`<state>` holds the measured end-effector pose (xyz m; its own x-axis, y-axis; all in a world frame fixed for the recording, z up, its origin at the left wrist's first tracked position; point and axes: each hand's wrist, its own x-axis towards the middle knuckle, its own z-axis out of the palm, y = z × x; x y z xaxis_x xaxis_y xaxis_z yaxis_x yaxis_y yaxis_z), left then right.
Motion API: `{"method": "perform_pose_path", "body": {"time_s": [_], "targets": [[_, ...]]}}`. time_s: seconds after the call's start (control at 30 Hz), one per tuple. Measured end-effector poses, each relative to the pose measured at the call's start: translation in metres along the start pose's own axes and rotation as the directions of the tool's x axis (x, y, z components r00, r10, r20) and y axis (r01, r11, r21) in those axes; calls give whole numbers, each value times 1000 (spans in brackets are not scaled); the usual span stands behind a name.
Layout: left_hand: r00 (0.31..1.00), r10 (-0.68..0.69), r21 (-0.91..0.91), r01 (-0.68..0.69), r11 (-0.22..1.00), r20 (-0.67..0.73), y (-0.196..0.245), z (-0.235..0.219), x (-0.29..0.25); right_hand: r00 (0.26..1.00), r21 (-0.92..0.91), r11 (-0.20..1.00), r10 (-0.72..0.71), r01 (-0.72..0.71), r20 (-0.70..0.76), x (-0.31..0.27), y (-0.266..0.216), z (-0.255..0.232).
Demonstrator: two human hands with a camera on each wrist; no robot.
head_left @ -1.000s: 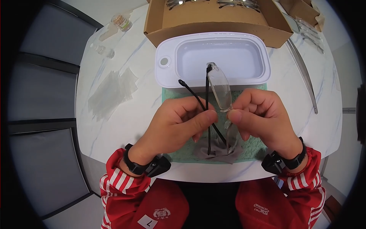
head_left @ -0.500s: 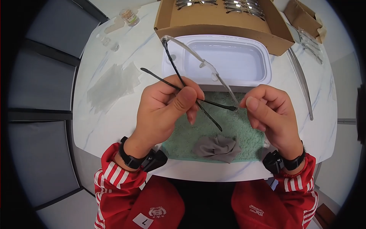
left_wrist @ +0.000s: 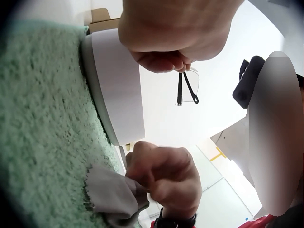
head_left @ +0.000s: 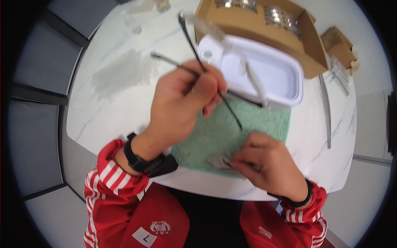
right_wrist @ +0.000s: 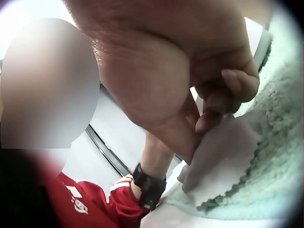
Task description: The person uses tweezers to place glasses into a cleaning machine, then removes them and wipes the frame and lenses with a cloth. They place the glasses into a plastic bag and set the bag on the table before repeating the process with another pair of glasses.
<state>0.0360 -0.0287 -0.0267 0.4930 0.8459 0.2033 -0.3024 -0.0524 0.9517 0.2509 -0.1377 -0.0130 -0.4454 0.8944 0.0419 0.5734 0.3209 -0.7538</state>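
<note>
My left hand [head_left: 182, 101] pinches the crossed black temples of a pair of glasses [head_left: 190, 41] between thumb and fingers. The clear front of the glasses, blurred, hangs over the white basin [head_left: 296, 82]. Low on the green towel [head_left: 206, 140], my right hand [head_left: 271, 165] pinches a grey cloth [head_left: 220, 161]. The right wrist view shows thumb and fingertips on the upper edge of the cloth [right_wrist: 221, 159], which drapes onto the towel. In the left wrist view the black temples [left_wrist: 180, 90] stick out below the left hand [left_wrist: 175, 28].
Behind the basin stands a cardboard box [head_left: 256, 29] holding several pairs of glasses. Clear plastic sleeves [head_left: 122, 74] lie at the left. A long thin curved strip [head_left: 326, 111] and a smaller carton [head_left: 337, 45] are at the right.
My right hand has left the front of the glasses, moved down towards me and taken hold of the grey cloth. The left hand still holds the temples, and the head view has shifted.
</note>
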Motion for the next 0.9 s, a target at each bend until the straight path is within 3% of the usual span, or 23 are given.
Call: {"method": "perform_pose_path", "body": {"time_s": [0.03,0.1,0.17,0.23,0.37,0.53,0.6,0.73,0.8,0.9], "targets": [[999,38,9,-38,999,15,-2,-1,2,1000,-29,999,-22,21,-21,3,0,-8],[1000,-11,-90,11,996,-6,-6,-1,0,993,249,963,114,-102,-34,0,-6,-26],[999,-27,-45,29,999,41,-2,1,1,989,284,952,137,-118,-50,-3,-4,-45],[993,-62,-74,69,995,100,-6,3,-2,954,591,798,258,-122,-152,-10,4,-47],[971,-113,-27,122,992,213,-3,2,-3,901,701,711,336,-51,-275,-6,12,-38],[935,-207,4,215,977,289,-5,1,-6,908,854,515,387,-70,-159,-6,13,-28],[923,-263,36,264,964,280,-4,2,-5,945,921,385,319,-65,-66,-4,9,-26],[932,-281,160,249,955,230,-2,5,-3,941,938,340,334,-71,-50,-4,10,-21],[928,-304,216,259,941,213,1,9,-2,956,883,469,265,-12,-128,-5,16,-18],[904,-389,191,356,915,180,1,14,-3,950,853,522,269,-2,-162,-5,16,-16]]}}
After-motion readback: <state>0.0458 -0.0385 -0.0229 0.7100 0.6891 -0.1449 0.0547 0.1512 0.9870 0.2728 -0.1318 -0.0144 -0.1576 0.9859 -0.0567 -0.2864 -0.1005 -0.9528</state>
